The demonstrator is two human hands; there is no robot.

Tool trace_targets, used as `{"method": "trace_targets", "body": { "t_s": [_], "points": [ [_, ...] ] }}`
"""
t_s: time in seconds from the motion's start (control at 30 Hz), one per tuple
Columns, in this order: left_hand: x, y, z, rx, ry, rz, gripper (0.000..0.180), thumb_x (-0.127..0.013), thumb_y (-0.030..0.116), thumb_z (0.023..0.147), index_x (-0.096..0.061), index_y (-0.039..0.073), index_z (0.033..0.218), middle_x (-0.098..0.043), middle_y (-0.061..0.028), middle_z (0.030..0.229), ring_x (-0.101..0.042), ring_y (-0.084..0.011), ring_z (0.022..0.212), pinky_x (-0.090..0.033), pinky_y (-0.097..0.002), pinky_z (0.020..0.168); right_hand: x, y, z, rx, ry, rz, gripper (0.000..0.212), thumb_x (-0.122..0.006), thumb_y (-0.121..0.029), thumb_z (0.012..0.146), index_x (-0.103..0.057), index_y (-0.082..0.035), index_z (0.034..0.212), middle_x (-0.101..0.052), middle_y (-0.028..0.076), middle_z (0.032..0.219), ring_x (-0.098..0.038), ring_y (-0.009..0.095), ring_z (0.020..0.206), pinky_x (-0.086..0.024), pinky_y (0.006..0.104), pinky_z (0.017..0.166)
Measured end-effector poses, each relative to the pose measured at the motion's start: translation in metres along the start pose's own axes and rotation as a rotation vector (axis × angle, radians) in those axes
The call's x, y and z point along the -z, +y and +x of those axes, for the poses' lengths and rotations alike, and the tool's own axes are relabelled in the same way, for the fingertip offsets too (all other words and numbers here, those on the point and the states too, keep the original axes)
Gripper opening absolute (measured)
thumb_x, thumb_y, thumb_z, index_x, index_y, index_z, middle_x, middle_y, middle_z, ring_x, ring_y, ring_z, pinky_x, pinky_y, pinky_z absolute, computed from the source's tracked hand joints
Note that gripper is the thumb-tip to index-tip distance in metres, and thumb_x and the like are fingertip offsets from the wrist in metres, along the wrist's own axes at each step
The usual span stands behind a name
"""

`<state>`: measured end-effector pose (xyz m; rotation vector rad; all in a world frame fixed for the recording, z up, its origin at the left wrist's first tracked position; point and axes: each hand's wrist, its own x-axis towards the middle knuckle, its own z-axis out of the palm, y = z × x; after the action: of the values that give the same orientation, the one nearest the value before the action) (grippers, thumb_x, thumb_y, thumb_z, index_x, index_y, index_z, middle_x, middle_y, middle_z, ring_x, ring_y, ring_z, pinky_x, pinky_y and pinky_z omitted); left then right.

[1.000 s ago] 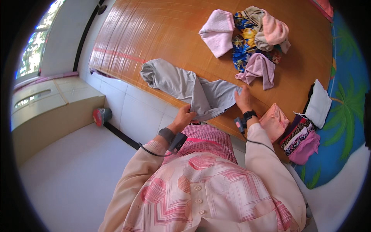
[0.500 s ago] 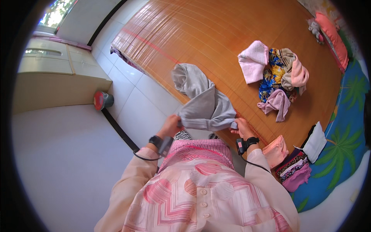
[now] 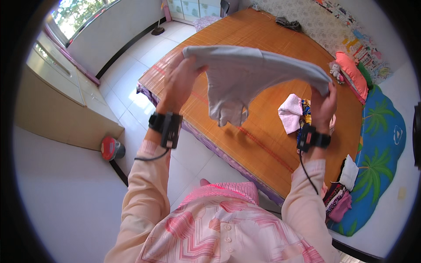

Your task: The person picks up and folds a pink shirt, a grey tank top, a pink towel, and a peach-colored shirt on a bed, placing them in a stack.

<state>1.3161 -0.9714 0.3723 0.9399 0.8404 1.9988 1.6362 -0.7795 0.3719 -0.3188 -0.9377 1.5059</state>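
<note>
A light grey knit garment hangs in the air above the bed, its banded upper edge stretched wide between my hands. My left hand, blurred by motion, is closed on the left end of that edge. The right end is gripped by my right hand, thumb upward. Lower down, the cloth bunches into folds; whether it is a top or trousers cannot be told. Behind my right wrist lies a loose heap with a pale pink cloth and a blue and yellow patterned cloth, partly hidden.
The bed has a brown woven mat. Folded clothes are stacked at its right near corner, beside a blue palm-tree headboard panel. A coral pillow leans by the wall. Left stand a cabinet and a red-topped bin.
Both hands have risen and moved forward, lifting the grey garment off the mat and swinging it out in the air. The view has tilted up, showing more of the room.
</note>
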Motion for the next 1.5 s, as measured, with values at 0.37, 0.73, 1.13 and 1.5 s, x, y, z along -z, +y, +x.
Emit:
{"method": "trace_targets", "body": {
  "t_s": [0.37, 0.73, 1.13, 1.5],
  "points": [
    [0.032, -0.032, -0.162, 0.572, 0.058, 0.062, 0.024, -0.049, 0.008, 0.088, -0.055, -0.001, 0.110, -0.060, -0.0030, 0.097, -0.056, -0.0102, 0.082, -0.048, -0.0265, 0.070, 0.106, 0.000, -0.169, -0.433, 0.280, -0.197, 0.025, -0.045, -0.018, 0.088, -0.053, -0.009, 0.110, -0.057, 0.003, 0.105, -0.056, 0.017, 0.099, -0.048, 0.0332, 0.081],
    [0.118, -0.151, -0.034, 0.753, 0.465, 0.137, 0.009, -0.052, 0.008, 0.085, -0.057, 0.005, 0.092, -0.057, -0.0044, 0.085, -0.055, -0.0140, 0.072, -0.050, -0.0290, 0.062, 0.174, 0.177, -0.024, -0.847, 0.111, -0.330, 0.021, -0.042, -0.018, 0.090, -0.059, -0.006, 0.094, -0.062, 0.007, 0.091, -0.060, 0.019, 0.081, -0.053, 0.0394, 0.067],
    [-0.003, 0.019, 0.107, -0.331, 0.366, 0.244, 0.018, -0.052, 0.007, 0.088, -0.058, 0.000, 0.104, -0.060, -0.0056, 0.097, -0.056, -0.0152, 0.091, -0.045, -0.0312, 0.084, -0.036, 0.111, 0.161, -0.270, -0.119, 0.205, 0.019, -0.042, -0.018, 0.091, -0.055, -0.005, 0.097, -0.060, 0.008, 0.100, -0.058, 0.018, 0.095, -0.050, 0.0310, 0.070],
    [0.061, -0.146, -0.066, 0.761, 0.463, 0.296, 0.021, -0.054, 0.009, 0.087, -0.057, 0.001, 0.106, -0.062, -0.0052, 0.096, -0.061, -0.0137, 0.085, -0.053, -0.0285, 0.070, 0.165, 0.234, 0.012, -0.827, 0.344, -0.150, 0.010, -0.052, -0.023, 0.089, -0.054, -0.013, 0.088, -0.058, -0.001, 0.074, -0.055, 0.012, 0.058, -0.042, 0.0256, 0.044]
  ]
}}
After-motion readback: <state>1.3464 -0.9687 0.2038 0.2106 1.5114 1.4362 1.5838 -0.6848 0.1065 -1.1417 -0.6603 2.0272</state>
